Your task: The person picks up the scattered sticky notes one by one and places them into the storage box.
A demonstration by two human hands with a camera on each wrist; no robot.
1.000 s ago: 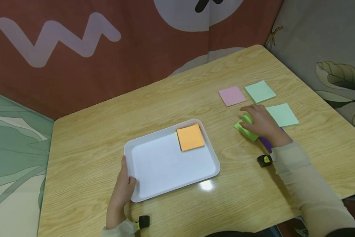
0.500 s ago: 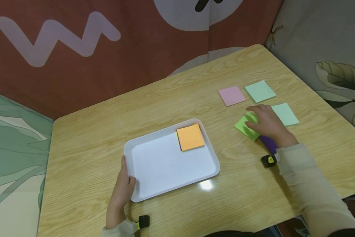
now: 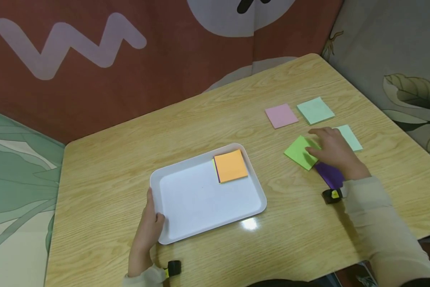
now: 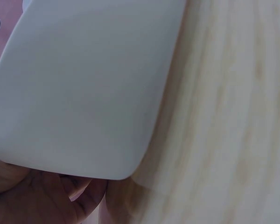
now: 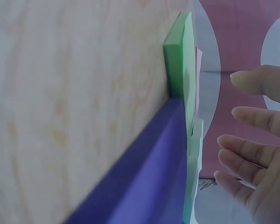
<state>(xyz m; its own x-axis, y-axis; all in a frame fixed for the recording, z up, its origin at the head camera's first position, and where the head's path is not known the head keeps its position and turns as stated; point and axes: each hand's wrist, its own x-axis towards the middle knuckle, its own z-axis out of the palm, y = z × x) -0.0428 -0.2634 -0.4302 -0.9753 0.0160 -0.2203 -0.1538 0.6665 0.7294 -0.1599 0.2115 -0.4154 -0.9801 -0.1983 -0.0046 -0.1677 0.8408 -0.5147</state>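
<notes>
Your right hand (image 3: 331, 151) has slid to the right over the last second, off the bright green square sticky-note pad (image 3: 300, 152), which it half covered before and which now lies mostly in the open. More of the purple sticky-note pad (image 3: 330, 175) shows beneath your wrist too. Both pads rest on the light wooden table (image 3: 103, 167), touching at one corner, right of the white rectangular plastic tray (image 3: 172, 235). Judging by this, the green pad has been let go rather than picked up.

Your right hand hovers just above the two pads with its fingers (image 5: 252, 154) straight and spread, palm down, grasping nothing; the right wrist view shows a gap between them and the pad surfaces.

Your left hand (image 3: 148, 231) has not moved: it holds the tray's near left corner, thumb hooked over the rim and fingers tucked under.

In the tray's far right corner lies an orange square sticky-note pad (image 3: 231, 166), stacked on others. A pink pad (image 3: 281, 115) and two pale green pads (image 3: 315, 110) lie farther away on the right.
</notes>
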